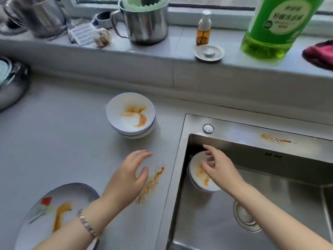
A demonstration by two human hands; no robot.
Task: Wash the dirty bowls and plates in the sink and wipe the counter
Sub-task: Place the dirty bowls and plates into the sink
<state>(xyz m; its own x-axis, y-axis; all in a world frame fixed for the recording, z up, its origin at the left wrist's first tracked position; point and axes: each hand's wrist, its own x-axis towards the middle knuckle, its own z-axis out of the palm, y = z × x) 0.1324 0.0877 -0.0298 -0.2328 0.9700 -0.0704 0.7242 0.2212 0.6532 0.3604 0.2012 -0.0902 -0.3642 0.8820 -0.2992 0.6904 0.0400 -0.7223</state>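
Observation:
A stack of white bowls smeared with orange sauce sits in the steel sink at its left wall. My right hand hovers right over those bowls with fingers spread and relaxed, gripping nothing. My left hand hangs open above the grey counter, beside an orange sauce smear. A second stack of dirty white bowls stands on the counter behind my left hand. A dirty flowered plate lies at the front left, partly under my left forearm.
On the windowsill stand a green dish soap bottle, a small pump bottle, a sink plug, a steel mug and a red cloth. Another sauce stain marks the sink rim. A steel pot sits far left.

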